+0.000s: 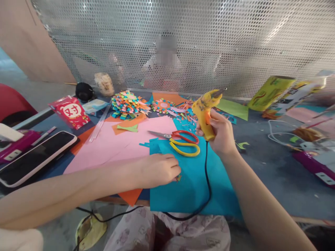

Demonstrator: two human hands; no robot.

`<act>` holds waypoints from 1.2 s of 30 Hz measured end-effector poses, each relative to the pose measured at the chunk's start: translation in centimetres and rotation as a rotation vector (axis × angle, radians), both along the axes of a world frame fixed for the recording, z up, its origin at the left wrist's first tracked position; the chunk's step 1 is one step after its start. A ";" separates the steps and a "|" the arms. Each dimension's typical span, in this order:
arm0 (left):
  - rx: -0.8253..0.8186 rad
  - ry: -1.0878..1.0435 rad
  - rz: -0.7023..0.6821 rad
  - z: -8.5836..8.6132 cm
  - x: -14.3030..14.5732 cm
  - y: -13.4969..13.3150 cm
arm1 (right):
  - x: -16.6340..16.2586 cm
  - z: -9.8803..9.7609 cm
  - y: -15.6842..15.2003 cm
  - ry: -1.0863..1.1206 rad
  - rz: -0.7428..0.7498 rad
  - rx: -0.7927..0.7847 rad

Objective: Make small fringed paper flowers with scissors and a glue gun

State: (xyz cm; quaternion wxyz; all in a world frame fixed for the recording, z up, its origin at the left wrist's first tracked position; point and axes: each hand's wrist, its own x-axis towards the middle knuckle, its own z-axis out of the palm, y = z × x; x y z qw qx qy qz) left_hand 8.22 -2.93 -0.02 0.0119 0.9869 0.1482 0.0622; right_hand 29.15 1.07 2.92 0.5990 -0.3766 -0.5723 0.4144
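My right hand (222,130) is wrapped round the handle of a yellow hot glue gun (205,108), raised above the table with its nozzle pointing up and to the right. A black cord hangs from its grip. Over the blue paper (193,181), my left hand (162,169) is closed in a pinch; a small multicoloured bit (178,177) shows at its fingertips, mostly hidden. Between the hands lie scissors (184,141) with one red and one yellow handle loop. Pink paper (125,146) spreads under my left forearm.
A pile of fringed paper flowers (129,106) stands at the back. To the left are a red packet (70,112), clear glue sticks (99,123) and a phone (36,158). A yellow roll (272,92) and a purple power strip (315,169) are on the right. Perforated metal rises behind.
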 end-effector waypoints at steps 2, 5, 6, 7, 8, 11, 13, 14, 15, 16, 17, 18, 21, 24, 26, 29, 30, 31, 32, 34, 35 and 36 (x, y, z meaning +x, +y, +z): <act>-0.079 0.002 0.063 0.4 0.6 0.0 | 0.1 0.1 0.0 0.008 0.003 0.009; -0.137 0.040 0.075 0.7 1.5 0.2 | 0.2 0.1 0.1 0.034 -0.006 0.034; -0.122 0.073 0.044 0.7 1.7 0.3 | 0.3 0.1 0.1 0.044 -0.011 0.041; -0.101 0.103 0.012 0.8 1.9 0.5 | 0.3 0.2 0.2 0.053 -0.020 0.047; -0.086 0.119 -0.011 1.0 2.1 0.6 | 0.4 0.2 0.3 0.060 -0.034 0.054; -0.126 0.035 0.005 2.2 2.3 1.4 | 0.9 0.3 0.6 0.082 -0.080 0.074; -0.216 -0.117 0.052 3.6 2.3 2.2 | 1.3 0.4 0.8 0.111 -0.107 0.087; -0.264 -0.209 0.079 4.5 2.3 2.8 | 1.5 0.4 0.9 0.126 -0.120 0.091; -0.305 -0.298 0.109 5.3 2.3 3.5 | 1.7 0.4 1.0 0.138 -0.136 0.095; -0.338 -0.361 0.143 6.0 2.4 4.3 | 1.9 0.5 1.1 0.146 -0.159 0.101; -0.350 -0.424 0.167 6.5 2.6 5.4 | 2.2 0.6 1.1 0.150 -0.192 0.113; -0.355 -0.452 0.187 6.9 2.9 6.7 | 2.4 0.6 1.1 0.148 -0.233 0.130; -0.204 -0.592 0.289 7.1 4.5 11.6 | 3.2 0.8 1.3 0.121 -0.376 0.204; -0.202 -0.562 0.433 6.0 7.1 16.7 | 3.9 0.8 1.6 0.090 -0.476 0.216; -0.237 -0.522 0.429 5.1 8.8 19.4 | 4.3 0.7 1.9 0.082 -0.507 0.183; -0.286 -0.422 0.411 3.6 10.5 21.8 | 4.6 0.4 2.3 0.077 -0.520 0.150; -0.296 -0.399 0.411 3.2 10.8 22.2 | 4.6 0.3 2.3 0.074 -0.520 0.146; -0.303 -0.384 0.416 2.8 11.0 22.5 | 4.6 0.2 2.4 0.072 -0.518 0.141; -0.309 -0.376 0.424 2.6 11.1 22.7 | 4.5 0.2 2.4 0.068 -0.515 0.135; -0.320 -0.370 0.444 2.2 11.3 23.1 | 4.3 0.2 2.3 0.056 -0.504 0.123; -0.328 -0.368 0.453 2.1 11.4 23.4 | 4.2 0.2 2.3 0.049 -0.498 0.116; -0.336 -0.367 0.460 2.1 11.5 23.7 | 4.1 0.2 2.2 0.043 -0.492 0.110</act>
